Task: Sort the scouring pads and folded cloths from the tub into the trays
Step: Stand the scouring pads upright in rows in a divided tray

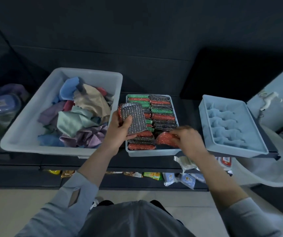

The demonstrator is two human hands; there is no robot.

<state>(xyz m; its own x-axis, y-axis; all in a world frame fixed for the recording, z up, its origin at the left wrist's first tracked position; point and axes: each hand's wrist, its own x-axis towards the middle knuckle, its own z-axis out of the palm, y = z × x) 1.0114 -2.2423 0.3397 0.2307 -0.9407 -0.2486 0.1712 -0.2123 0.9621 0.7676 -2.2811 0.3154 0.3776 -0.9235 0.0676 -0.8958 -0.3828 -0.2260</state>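
Holding stack of scouring pads point(133, 120) in left hand point(120, 132), frame centre, above left edge of middle tray point(154, 152); grip clamped, thumb across grey top pad, red pad beneath. My right hand point(187, 139) blurred, grip pinching red pad point(166, 140) at lower right corner of same tray. Tray packed with rows of red, green, grey pads. Tub point(27, 134) at left of frame holds loose crumpled cloths point(82, 117). Right tray point(205, 117) holds pale blue cloths point(228, 124) in row. All on dark worktop point(191, 103).
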